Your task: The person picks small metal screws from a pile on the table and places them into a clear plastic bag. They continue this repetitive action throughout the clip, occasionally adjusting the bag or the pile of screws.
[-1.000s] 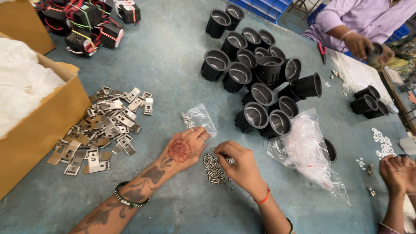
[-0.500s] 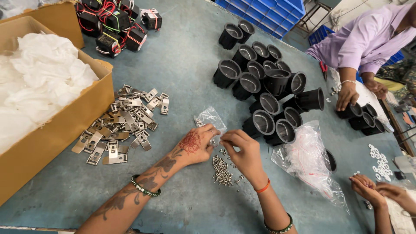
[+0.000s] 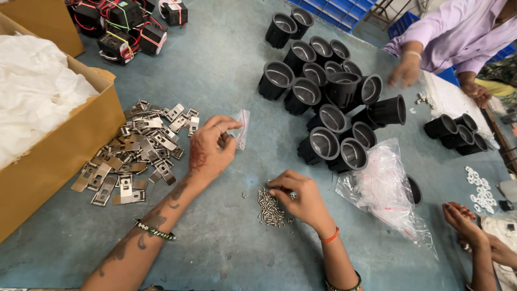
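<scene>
Cardboard is showing at the far left, where a brown box (image 3: 51, 161) is holding white wadding, and just beside it a heap of flat metal brackets (image 3: 134, 153) is lying on the blue-grey counter (image 3: 215, 70). Next to the heap the left hand (image 3: 207, 148) is hovering with its fingers (image 3: 229, 124) pinching a small clear plastic bag (image 3: 240, 128) by its edge, lifted a little off the counter. Lower down and to the right, the right hand (image 3: 299, 196) is resting on the counter, its fingers (image 3: 277, 189) curling closed onto a little pile of small silver screws (image 3: 269, 207); whether a screw is actually being gripped cannot be told. Beyond the hands a cluster of black round housings (image 3: 328, 102) is standing and lying, with a crumpled clear bag (image 3: 385, 188) just beside them. At the right edge other people's hands are working: one pair at the top near more black housings, another pair low down near small white rings (image 3: 479, 188).
</scene>
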Demonstrator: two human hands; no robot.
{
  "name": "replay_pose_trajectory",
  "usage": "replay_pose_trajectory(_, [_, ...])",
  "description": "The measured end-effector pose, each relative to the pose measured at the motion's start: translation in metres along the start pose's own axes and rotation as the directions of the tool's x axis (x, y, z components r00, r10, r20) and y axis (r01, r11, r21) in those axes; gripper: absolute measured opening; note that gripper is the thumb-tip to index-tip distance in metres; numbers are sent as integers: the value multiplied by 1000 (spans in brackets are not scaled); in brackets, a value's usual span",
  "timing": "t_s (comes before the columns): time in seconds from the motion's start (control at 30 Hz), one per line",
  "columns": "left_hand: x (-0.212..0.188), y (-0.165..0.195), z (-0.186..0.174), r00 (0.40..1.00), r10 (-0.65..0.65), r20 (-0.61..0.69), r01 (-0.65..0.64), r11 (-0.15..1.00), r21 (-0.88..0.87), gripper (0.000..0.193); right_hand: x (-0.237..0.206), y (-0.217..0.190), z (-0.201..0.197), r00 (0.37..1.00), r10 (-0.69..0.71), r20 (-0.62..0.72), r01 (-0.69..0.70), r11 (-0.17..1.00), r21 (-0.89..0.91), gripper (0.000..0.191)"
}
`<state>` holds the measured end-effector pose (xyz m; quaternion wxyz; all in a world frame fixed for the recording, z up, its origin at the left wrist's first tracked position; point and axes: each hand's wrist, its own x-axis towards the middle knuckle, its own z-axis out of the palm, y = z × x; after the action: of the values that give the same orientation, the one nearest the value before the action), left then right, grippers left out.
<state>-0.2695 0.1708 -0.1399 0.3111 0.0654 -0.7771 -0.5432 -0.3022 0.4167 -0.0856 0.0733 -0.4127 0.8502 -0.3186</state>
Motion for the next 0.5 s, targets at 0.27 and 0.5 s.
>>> replay_pose_trajectory(0.27, [-15,2,46,864,427,268,-502,777,380,33,-4,32,-7,996,-73,49,75,996,-47,17])
replay_pose_trajectory(0.5, [-21,-12,65,824,330,460,-500,806,317,27,0,34,-10,993,-92,69,96,994,-58,18])
